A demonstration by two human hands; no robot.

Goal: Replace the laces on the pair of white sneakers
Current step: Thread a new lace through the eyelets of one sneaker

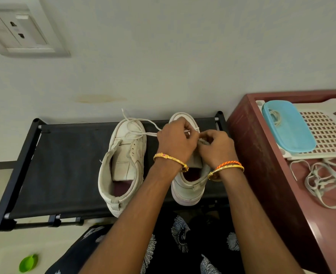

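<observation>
Head view: your left hand (176,139) and right hand (215,148) pinch a lace (151,133) at the right sneaker (187,190); lacing looks barely begun, old laces (325,180) set aside.

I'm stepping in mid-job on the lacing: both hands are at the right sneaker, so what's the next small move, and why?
Probably draw the white lace through the eyelet and pull the slack in. The left hand and right hand both pinch at the front of the right sneaker, while a long run of lace trails loose across the left sneaker. Which eyelet is hidden by the fingers.
</observation>
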